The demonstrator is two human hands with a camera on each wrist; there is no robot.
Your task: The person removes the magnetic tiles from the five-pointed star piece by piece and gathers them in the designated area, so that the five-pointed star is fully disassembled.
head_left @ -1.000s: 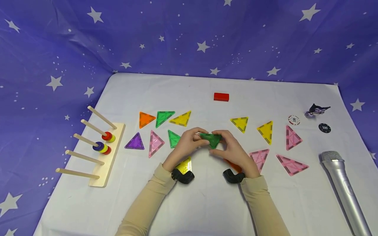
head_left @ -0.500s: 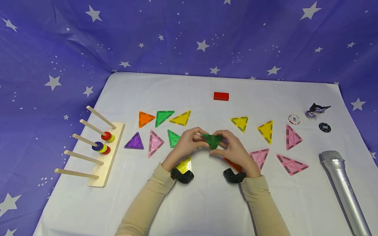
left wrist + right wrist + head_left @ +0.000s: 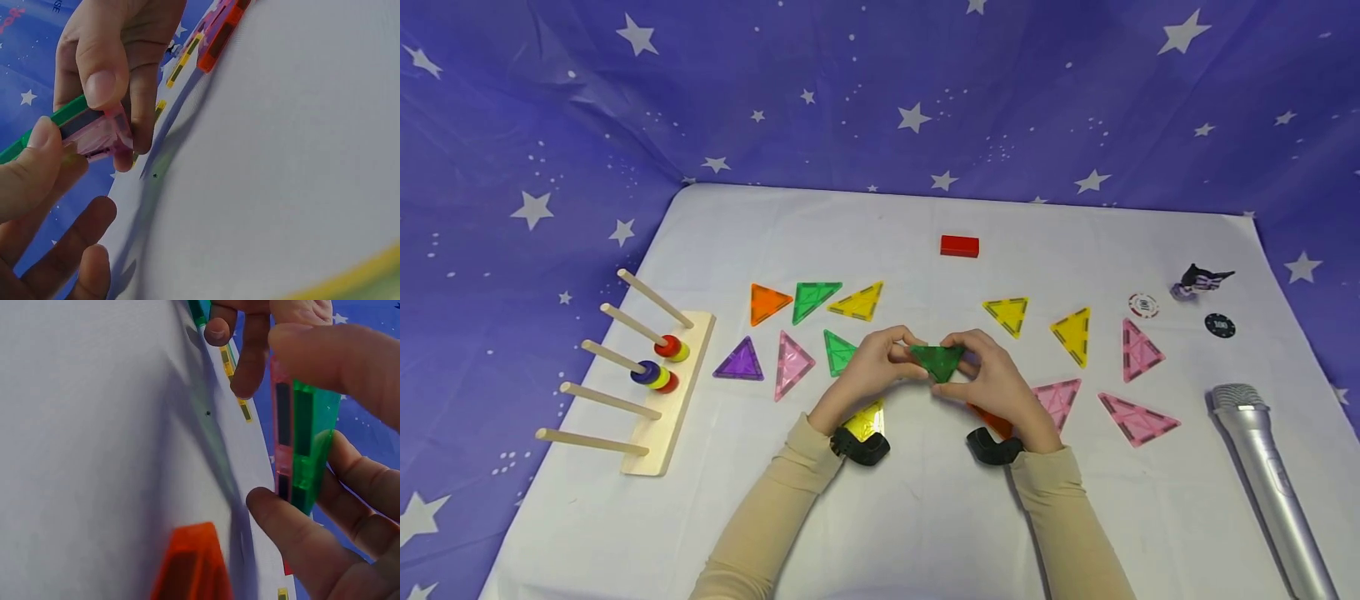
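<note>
A green triangular magnetic tile [image 3: 937,362] is held above the table between both hands. A pink magnetic tile [image 3: 283,419] lies against its face in the right wrist view; in the left wrist view this pink tile [image 3: 94,137] slants away below the green edge. My left hand [image 3: 877,363] pinches the left corner of the pair between thumb and fingers. At the other end, my right hand [image 3: 991,377] grips it with thumb and fingertips. Under the left wrist lies a yellow tile [image 3: 868,421], and an orange tile [image 3: 992,419] is partly covered by the right hand.
Left lie orange [image 3: 770,304], purple [image 3: 741,362], pink, green and yellow triangles; yellow [image 3: 1072,337] and pink [image 3: 1138,419] ones lie right. A wooden peg stand [image 3: 670,400] with rings, red block [image 3: 959,246], silver microphone [image 3: 1262,467], two chips and a small figurine surround them.
The green tile has tilted so its face shows more fully, its long edge now level on top. Both hands stay in nearly the same place, still holding it.
</note>
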